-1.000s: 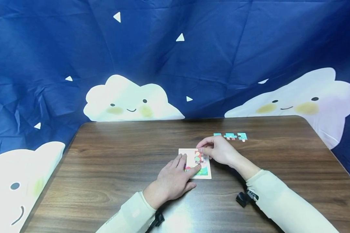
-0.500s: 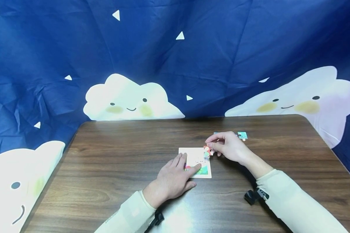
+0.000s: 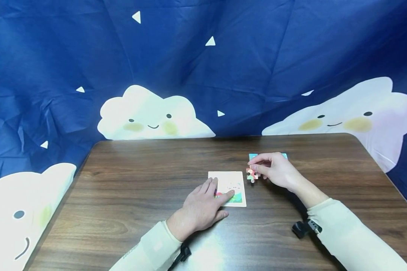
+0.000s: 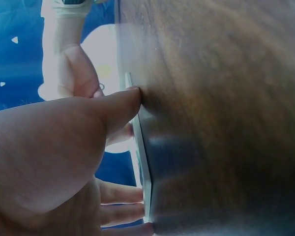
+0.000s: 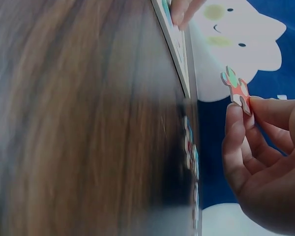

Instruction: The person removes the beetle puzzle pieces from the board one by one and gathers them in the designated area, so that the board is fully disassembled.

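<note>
Shifted rightward since the earlier frame: red puzzle piece, from over the puzzle board to just right of it, pinched between right hand thumb and fingers, raised off the surface. Left hand: fingers extended, touching the board, gripping nothing. Blue pieces lie beyond the board, rightward.

– Where could a hand pass?
– Along the wooden tabletop, a wide stretch left of the puzzle board.
– And the obstacles?
– The left hand lies across the board's left side; the right hand, pinching a puzzle piece, screens loose pieces beyond.
</note>
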`<state>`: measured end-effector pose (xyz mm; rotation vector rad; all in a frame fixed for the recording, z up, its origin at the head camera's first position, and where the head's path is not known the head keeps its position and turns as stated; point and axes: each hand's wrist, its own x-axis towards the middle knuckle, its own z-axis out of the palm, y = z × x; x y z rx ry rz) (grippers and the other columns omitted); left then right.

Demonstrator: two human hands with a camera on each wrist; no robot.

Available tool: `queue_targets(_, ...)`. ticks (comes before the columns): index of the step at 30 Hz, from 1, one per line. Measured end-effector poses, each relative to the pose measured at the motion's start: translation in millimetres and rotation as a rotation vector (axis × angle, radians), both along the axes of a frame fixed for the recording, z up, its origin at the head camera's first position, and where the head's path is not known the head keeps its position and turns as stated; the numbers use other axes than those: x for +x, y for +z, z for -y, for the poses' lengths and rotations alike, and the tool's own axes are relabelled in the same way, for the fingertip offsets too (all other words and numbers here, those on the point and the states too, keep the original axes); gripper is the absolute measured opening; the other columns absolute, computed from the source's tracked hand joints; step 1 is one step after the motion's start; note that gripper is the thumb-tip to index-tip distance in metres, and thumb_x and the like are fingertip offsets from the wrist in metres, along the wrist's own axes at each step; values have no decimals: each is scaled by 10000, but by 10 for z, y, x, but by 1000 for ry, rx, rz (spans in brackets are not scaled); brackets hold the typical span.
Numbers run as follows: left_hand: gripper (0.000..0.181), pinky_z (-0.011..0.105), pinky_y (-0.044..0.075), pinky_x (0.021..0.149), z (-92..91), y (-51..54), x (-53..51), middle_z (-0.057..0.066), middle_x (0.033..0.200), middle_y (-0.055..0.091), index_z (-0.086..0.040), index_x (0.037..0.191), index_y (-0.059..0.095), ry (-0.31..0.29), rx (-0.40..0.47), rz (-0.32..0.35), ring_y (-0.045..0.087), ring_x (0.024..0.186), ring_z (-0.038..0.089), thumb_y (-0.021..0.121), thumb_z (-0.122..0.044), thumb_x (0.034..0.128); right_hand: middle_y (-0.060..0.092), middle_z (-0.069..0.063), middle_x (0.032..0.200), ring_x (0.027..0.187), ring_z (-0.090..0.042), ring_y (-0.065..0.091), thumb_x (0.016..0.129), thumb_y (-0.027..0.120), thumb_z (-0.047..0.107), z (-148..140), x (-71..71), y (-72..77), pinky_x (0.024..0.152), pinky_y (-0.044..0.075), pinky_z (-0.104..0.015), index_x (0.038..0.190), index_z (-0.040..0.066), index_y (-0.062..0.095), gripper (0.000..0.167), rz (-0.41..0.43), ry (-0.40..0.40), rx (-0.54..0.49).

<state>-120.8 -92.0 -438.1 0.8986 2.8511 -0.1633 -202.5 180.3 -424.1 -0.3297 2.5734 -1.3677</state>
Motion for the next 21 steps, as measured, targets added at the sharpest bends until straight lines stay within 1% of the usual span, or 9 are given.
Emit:
queue_targets(4,607,423,449,1233,-3,8,-2,194,1695,409,-457,1656,397,5,0,18,430,1582,340,544,-577,1080,762,-87,946,722,-177,644,1023,716,82,-102,-8,1,596,539,-281,1179,-7,788,194,-29,-24,19)
queue_targets(8,609,425,443,1236,-3,11,-1,192,1705,395,-459,1659,387,11,0,33,414,1591,337,541,-576,1082,734,-74,900,743,-179,635,1031,706,90,-206,-17,-10,597,513,-260,1184,-6,785,196,-26,-55,54)
queue_targets(11,608,428,443,1236,-6,14,0,192,1706,391,-460,1660,385,10,0,35,411,1593,338,538,-577,1083,702,-59,849,717,-165,607,1036,703,101,-283,-32,-34,589,501,-259,1174,-7,784,193,-24,-72,71)
queue_targets(15,610,433,442,1237,-9,24,0,193,1710,384,-460,1661,383,11,4,40,406,1596,340,539,-576,1082,680,-42,801,669,-140,581,1031,706,92,-369,-66,-79,569,489,-257,1153,-24,785,186,-37,-77,73)
queue_targets(21,618,439,436,1240,-11,36,-3,191,1714,377,-466,1661,379,15,5,48,399,1599,341,546,-581,1077,698,-40,820,645,-120,577,1021,714,78,-455,-116,-135,558,481,-251,1152,-28,786,183,-22,-78,81)
